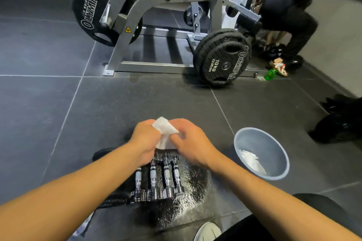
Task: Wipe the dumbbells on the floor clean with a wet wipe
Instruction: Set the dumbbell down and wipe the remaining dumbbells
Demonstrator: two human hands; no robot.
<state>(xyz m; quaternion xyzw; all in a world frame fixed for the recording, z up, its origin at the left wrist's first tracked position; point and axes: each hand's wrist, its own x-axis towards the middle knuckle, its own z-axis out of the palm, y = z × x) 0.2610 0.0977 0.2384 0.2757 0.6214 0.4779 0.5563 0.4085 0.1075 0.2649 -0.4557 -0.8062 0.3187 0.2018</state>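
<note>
Still early, by the look of it. Left hand (146,139) and right hand (191,141) both pinching the white wet wipe (164,131), held between them above the floor, seemingly being unfolded or folded. Four chrome dumbbells (158,178) lying side by side on the dark floor tile (58,123) just below the hands, untouched by the wipe. Blue basin (262,154) to the right, crumpled white wipes inside. Wiping probably mostly left to do.

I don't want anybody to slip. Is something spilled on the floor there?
Yes. The dark floor is wet and shiny in a patch beside and under the four chrome dumbbells, reaching toward the shoe. Both hands, left hand and right hand, hold the wet wipe above them.
</note>
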